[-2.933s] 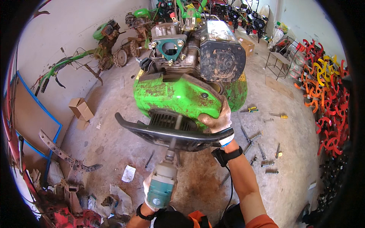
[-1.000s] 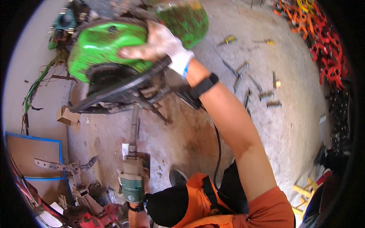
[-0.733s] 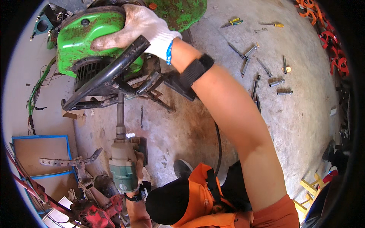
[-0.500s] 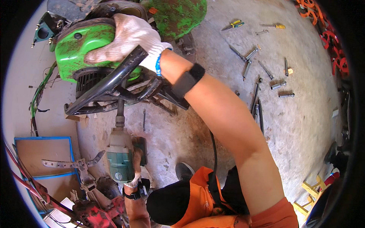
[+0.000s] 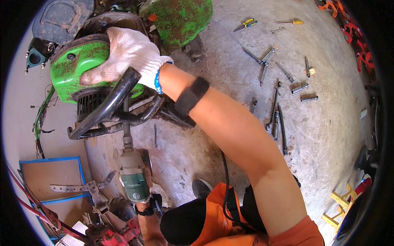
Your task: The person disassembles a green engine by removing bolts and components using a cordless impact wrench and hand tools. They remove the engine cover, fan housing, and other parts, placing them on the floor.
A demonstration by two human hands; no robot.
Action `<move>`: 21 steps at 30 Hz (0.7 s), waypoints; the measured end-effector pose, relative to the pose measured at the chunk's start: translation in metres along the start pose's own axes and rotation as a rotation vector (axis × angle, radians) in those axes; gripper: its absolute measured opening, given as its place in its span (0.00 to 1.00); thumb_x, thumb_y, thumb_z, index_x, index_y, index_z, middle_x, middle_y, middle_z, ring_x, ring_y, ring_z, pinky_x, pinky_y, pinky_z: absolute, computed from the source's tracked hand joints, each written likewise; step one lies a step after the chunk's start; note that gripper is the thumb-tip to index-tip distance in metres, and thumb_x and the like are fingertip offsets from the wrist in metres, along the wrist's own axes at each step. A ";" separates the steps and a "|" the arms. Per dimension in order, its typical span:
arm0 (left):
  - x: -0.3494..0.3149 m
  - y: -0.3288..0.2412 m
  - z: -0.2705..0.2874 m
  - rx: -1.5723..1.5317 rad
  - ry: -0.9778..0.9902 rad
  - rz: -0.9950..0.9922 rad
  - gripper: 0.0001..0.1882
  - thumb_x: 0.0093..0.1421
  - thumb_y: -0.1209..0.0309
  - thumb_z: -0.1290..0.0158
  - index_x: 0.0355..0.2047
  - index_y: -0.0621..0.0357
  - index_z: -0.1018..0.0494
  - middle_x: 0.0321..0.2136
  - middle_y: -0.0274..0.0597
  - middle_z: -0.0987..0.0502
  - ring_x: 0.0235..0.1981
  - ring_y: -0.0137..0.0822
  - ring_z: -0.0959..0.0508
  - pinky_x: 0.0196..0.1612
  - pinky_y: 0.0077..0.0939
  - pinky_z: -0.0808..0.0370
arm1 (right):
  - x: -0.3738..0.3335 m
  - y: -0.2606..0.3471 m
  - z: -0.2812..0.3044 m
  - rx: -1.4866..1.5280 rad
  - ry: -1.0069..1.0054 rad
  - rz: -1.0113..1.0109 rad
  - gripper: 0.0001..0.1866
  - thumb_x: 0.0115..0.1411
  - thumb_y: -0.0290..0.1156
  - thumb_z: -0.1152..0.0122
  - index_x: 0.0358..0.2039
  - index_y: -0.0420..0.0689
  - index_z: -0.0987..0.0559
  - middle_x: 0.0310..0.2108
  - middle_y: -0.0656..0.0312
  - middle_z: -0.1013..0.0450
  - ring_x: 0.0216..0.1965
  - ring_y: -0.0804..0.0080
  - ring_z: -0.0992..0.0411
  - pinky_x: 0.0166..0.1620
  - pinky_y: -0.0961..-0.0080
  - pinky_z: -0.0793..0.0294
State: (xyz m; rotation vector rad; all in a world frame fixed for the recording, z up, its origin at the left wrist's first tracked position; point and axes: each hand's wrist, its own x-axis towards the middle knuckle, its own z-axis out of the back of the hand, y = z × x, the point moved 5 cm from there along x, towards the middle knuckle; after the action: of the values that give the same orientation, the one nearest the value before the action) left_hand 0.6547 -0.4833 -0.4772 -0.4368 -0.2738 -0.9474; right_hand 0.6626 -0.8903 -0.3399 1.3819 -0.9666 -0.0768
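My right hand [image 5: 127, 55], in a white knitted glove, grips the top of an engine with a dirty green cover [image 5: 80, 67]. Its thumb lies across the cover; the fingertips are hidden on the far side. A black tubular frame [image 5: 107, 100] curves round the near side of the engine. Below it my left hand [image 5: 148, 178] holds a green and grey impact wrench [image 5: 134, 174], whose body hides most of the fingers. The wrench's long extension [image 5: 127, 133] points up behind the frame bar, and its tip is hidden there.
On the floor to the right lie pliers [image 5: 246, 24], a yellow-handled screwdriver [image 5: 292, 22], several sockets [image 5: 300, 88] and wrenches [image 5: 274, 104]. A green disc-shaped part [image 5: 180, 20] stands beyond the engine. Red machinery [image 5: 111, 235] and a blue-edged panel [image 5: 53, 172] are at lower left.
The engine, frame and gloved hand appear slightly farther left, and the wrench a little lower, as the whole view shifts. Both hands keep their holds.
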 end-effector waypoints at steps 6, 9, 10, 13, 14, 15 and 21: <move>0.001 -0.006 -0.002 -0.012 0.072 -0.064 0.25 0.71 0.74 0.37 0.68 0.58 0.25 0.57 0.43 0.17 0.56 0.40 0.19 0.62 0.43 0.21 | -0.004 0.005 0.004 -0.070 -0.014 -0.017 0.45 0.33 0.61 0.13 0.41 0.34 0.16 0.42 0.40 0.16 0.45 0.46 0.16 0.51 0.59 0.17; -0.003 -0.009 -0.004 -0.039 0.054 -0.018 0.22 0.74 0.70 0.42 0.66 0.59 0.24 0.55 0.43 0.16 0.54 0.40 0.16 0.58 0.41 0.18 | -0.003 0.005 0.002 -0.126 -0.017 -0.054 0.46 0.33 0.61 0.13 0.43 0.34 0.15 0.44 0.39 0.16 0.47 0.46 0.15 0.53 0.60 0.17; -0.004 -0.007 -0.005 -0.062 0.028 0.002 0.20 0.78 0.67 0.48 0.65 0.59 0.23 0.54 0.43 0.15 0.52 0.40 0.15 0.56 0.39 0.16 | -0.002 0.006 0.001 -0.119 -0.010 -0.047 0.46 0.34 0.61 0.13 0.43 0.34 0.15 0.44 0.39 0.16 0.48 0.46 0.15 0.53 0.60 0.17; -0.007 0.003 -0.010 -0.054 0.010 0.055 0.21 0.82 0.63 0.56 0.64 0.61 0.23 0.51 0.43 0.15 0.47 0.40 0.13 0.50 0.37 0.13 | -0.003 0.007 -0.003 -0.059 0.005 -0.032 0.46 0.35 0.60 0.13 0.44 0.33 0.15 0.44 0.39 0.16 0.48 0.46 0.15 0.54 0.60 0.17; -0.007 0.006 -0.011 -0.034 0.012 0.071 0.22 0.82 0.62 0.57 0.64 0.62 0.23 0.50 0.44 0.15 0.45 0.40 0.13 0.49 0.37 0.12 | -0.004 0.007 -0.004 -0.025 0.015 -0.029 0.46 0.35 0.60 0.13 0.45 0.33 0.15 0.45 0.39 0.16 0.48 0.46 0.15 0.54 0.60 0.17; -0.006 0.010 -0.013 -0.017 0.014 0.083 0.22 0.83 0.61 0.58 0.64 0.63 0.23 0.49 0.44 0.15 0.44 0.40 0.12 0.47 0.37 0.11 | -0.004 0.008 -0.006 0.001 0.024 -0.027 0.46 0.35 0.60 0.13 0.45 0.33 0.15 0.45 0.39 0.16 0.48 0.46 0.15 0.54 0.60 0.17; -0.001 -0.002 -0.011 0.069 -0.007 0.009 0.21 0.83 0.62 0.58 0.59 0.64 0.22 0.44 0.45 0.15 0.38 0.41 0.13 0.43 0.38 0.11 | -0.004 0.007 -0.007 0.051 0.048 -0.028 0.47 0.37 0.59 0.13 0.47 0.33 0.15 0.45 0.39 0.15 0.49 0.46 0.15 0.55 0.60 0.17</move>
State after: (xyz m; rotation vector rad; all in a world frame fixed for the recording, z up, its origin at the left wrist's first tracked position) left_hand 0.6530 -0.4888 -0.4864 -0.3779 -0.3092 -0.9256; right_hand 0.6613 -0.8805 -0.3355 1.4379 -0.9148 -0.0399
